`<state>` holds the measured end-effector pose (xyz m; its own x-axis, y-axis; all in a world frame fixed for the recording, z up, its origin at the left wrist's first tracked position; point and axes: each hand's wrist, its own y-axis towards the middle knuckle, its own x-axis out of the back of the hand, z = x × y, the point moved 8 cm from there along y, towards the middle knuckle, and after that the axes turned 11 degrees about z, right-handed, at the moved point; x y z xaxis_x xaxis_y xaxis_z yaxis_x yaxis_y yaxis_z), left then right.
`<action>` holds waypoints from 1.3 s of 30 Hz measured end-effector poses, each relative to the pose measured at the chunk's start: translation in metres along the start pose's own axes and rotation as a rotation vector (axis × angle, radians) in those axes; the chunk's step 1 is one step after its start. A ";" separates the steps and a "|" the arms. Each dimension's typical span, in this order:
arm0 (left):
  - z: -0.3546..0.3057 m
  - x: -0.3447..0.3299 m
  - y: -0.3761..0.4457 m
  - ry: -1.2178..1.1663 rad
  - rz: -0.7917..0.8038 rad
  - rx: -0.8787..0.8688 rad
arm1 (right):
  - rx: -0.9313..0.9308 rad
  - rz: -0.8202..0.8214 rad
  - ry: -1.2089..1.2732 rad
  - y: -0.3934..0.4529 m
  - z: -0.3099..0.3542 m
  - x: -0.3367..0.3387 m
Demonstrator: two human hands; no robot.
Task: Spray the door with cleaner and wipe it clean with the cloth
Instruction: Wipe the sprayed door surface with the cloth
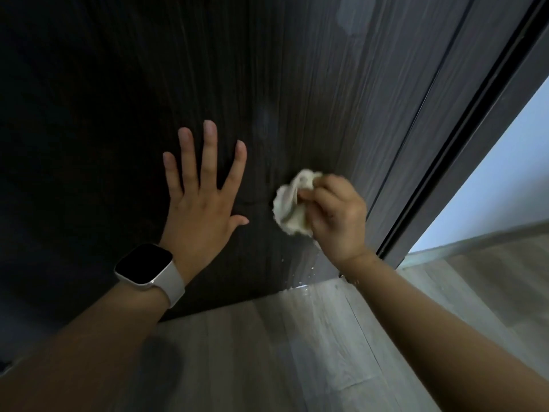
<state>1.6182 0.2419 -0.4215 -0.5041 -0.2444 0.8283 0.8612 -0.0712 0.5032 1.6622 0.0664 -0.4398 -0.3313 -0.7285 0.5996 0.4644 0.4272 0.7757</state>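
A dark wood-grain door (267, 69) fills the upper view, seen from above. My left hand (199, 200) lies flat against its lower part with the fingers spread, a white-strapped watch on the wrist. My right hand (338, 218) is closed on a bunched cream cloth (289, 203), which is pressed to the door low down near its right edge. Wet streaks and small white specks show on the door just below the cloth. No spray bottle is in view.
The door frame (463, 144) runs down the right side, with a pale wall (499, 185) beyond it. Grey wood-look flooring (297, 352) lies below, with a small wet spot at the door's foot (297, 288).
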 end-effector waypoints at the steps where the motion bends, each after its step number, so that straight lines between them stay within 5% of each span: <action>1: 0.000 0.000 0.000 0.002 0.000 0.000 | -0.004 -0.057 0.024 0.008 0.001 0.005; 8: 0.000 -0.002 0.000 -0.005 0.008 0.004 | -0.082 0.333 -0.040 -0.056 -0.010 -0.053; 14: 0.002 0.001 0.002 0.002 -0.005 0.007 | 0.019 -0.047 0.056 0.018 0.024 -0.011; 20: 0.000 0.000 -0.002 -0.003 -0.007 0.000 | 0.059 0.364 -0.119 -0.060 0.007 -0.073; 24: 0.002 0.008 -0.005 -0.037 -0.042 -0.002 | -0.017 0.147 -0.003 -0.028 0.000 -0.029; 29: 0.022 0.038 -0.004 -0.056 -0.229 0.069 | -0.550 -0.627 0.165 0.010 -0.062 0.076; 31: 0.031 0.045 0.005 -0.091 -0.223 0.106 | -0.568 -0.798 0.219 0.025 -0.058 0.085; 33: 0.032 0.046 0.012 -0.108 -0.194 0.092 | -0.367 -0.705 0.166 0.048 -0.019 0.068; 36: 0.031 0.042 0.011 -0.085 -0.185 0.078 | -0.052 -0.335 0.137 0.058 0.040 0.021; 39: 0.033 0.042 0.010 -0.117 -0.187 0.062 | -0.101 -0.371 0.166 0.064 0.016 0.049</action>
<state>1.6036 0.2625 -0.3730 -0.6617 -0.1188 0.7403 0.7483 -0.0438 0.6619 1.6630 0.0667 -0.3575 -0.3579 -0.9033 0.2364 0.4193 0.0708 0.9051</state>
